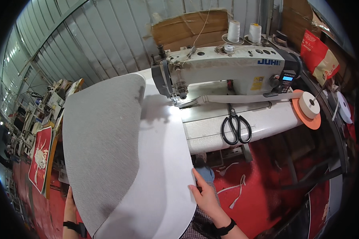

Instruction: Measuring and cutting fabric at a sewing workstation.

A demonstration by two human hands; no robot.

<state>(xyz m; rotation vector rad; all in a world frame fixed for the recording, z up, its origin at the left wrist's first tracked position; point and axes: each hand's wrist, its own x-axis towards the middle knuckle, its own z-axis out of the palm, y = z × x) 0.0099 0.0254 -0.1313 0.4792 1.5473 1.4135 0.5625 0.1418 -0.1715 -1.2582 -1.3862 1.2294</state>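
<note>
A large fabric panel, with a grey knit part (107, 131) on the left and a smooth white part (163, 147) on the right, stretches from the sewing machine toward me. Its white edge lies under the needle area of the sewing machine (223, 67). My left hand (70, 207) holds the panel's lower left edge; its fingers are partly hidden beneath. At the lower right edge, my right hand (205, 197) grips the white part, thumb over the rim. A white binding tape (247, 98) runs from a tape roll (309, 104) to the needle area.
Black-handled scissors (236, 127) lie on the machine bed. Two white thread cones (234, 32) stand behind the machine head. A red and cream bag (319, 55) is at the far right. To the left is a cluttered bench (52, 107). White scraps (237, 191) lie on the red floor.
</note>
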